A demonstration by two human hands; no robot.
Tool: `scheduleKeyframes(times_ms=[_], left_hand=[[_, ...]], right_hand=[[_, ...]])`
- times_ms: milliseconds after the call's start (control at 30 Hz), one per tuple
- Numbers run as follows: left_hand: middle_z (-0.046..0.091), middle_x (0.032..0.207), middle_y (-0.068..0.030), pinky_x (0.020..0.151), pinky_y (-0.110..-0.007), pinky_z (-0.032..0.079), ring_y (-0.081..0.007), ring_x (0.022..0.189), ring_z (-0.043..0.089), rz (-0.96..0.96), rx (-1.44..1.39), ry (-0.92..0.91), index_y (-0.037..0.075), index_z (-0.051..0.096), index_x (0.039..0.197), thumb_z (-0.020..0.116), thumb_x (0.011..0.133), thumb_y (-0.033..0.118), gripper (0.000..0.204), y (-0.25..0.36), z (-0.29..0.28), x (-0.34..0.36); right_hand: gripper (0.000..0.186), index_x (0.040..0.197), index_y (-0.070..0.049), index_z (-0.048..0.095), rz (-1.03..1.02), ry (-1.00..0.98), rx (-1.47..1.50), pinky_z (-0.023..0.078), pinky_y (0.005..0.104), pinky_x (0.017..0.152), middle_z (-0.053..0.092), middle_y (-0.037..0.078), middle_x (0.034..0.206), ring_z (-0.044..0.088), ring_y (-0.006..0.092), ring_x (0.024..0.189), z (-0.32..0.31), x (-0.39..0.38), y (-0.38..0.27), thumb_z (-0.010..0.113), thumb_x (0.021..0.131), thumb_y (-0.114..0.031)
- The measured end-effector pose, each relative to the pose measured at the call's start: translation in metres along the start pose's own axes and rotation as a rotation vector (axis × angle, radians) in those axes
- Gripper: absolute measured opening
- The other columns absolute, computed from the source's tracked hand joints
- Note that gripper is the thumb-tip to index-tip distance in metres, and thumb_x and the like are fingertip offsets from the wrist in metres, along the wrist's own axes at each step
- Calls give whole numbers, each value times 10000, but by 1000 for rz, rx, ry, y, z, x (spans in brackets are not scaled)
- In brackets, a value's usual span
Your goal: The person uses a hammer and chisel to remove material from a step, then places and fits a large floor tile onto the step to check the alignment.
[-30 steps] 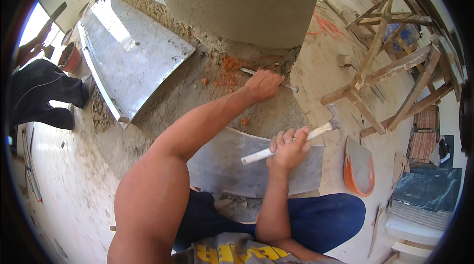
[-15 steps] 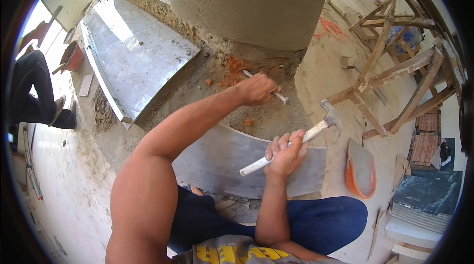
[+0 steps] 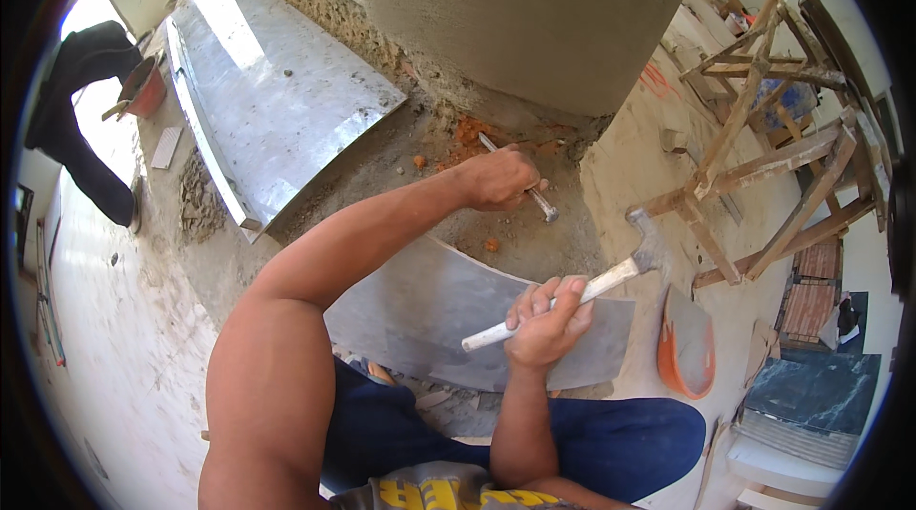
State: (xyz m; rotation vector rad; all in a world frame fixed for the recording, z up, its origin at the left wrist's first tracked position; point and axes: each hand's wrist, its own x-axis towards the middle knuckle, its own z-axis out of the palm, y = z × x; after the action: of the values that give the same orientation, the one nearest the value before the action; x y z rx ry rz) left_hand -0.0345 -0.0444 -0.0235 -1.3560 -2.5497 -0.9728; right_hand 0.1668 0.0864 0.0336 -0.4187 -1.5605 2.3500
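Note:
My left hand [image 3: 501, 178] is closed round a metal chisel [image 3: 547, 209]. The chisel slants, its far end by a patch of broken orange brick [image 3: 471, 131] at the foot of the plastered column [image 3: 515, 23]. My right hand [image 3: 551, 321] grips a claw hammer [image 3: 611, 279] by its whitish handle. The hammer head is raised to the right of the chisel, apart from it. Below my hands a curved grey slab [image 3: 401, 314] lies in front of my knees. Loose dirt and rubble [image 3: 477, 224] fill the gap between slab and column.
A large grey slab [image 3: 286, 81] with a white edge lies on the left. Beyond it stand a bucket [image 3: 145, 90] and a person in dark trousers [image 3: 95, 157]. To the right are a wooden trestle [image 3: 763, 157], an orange-rimmed basin [image 3: 685, 348] and stacked tiles [image 3: 811, 391].
My view has shifted slightly, moving the column right and down in the picture. The other person's legs have changed position. Both hands keep hold of the chisel and hammer.

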Motion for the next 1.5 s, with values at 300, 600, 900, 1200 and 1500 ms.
scheduleKeyframes(times_ms=[300, 600, 900, 1200, 1500], left_hand=[[656, 790, -177, 890, -522, 476, -407, 853, 649, -18, 38, 66, 28, 627, 847, 590, 1027, 256, 293, -8, 8, -6], [647, 763, -195, 861, -516, 479, -412, 835, 648, -57, 31, 115, 26, 612, 795, 540, 1051, 251, 349, -4, 6, -3], [653, 770, -215, 809, -534, 492, -435, 831, 657, -79, -51, 168, 9, 642, 790, 575, 1016, 232, 325, 2, 1, 2], [661, 775, -206, 815, -532, 501, -412, 831, 677, -12, -85, 241, 7, 646, 852, 616, 984, 207, 241, -4, 3, 1], [644, 773, -229, 839, -524, 484, -431, 846, 639, -221, -117, 34, -15, 615, 764, 571, 1036, 192, 345, 2, -16, -2]], right_hand=[[350, 850, -133, 362, -41, -55, -98, 320, 253, 322, 353, -35, 578, 360, 63, 410, 7, -23, 24, 438, 1122, -341], [336, 840, -126, 352, -58, -117, -99, 292, 241, 343, 352, -47, 589, 333, 45, 423, 11, -29, 32, 456, 1114, -291], [330, 840, -108, 347, -191, -74, -6, 294, 239, 350, 358, -41, 583, 346, 43, 426, 16, -21, 25, 466, 1106, -263], [352, 831, -137, 341, -174, -53, -5, 308, 258, 330, 349, -29, 594, 325, 61, 412, 19, -19, 25, 446, 1114, -318], [367, 830, -129, 346, -75, -106, -58, 314, 248, 331, 326, -37, 596, 309, 51, 417, 17, -15, 29, 434, 1118, -339]])
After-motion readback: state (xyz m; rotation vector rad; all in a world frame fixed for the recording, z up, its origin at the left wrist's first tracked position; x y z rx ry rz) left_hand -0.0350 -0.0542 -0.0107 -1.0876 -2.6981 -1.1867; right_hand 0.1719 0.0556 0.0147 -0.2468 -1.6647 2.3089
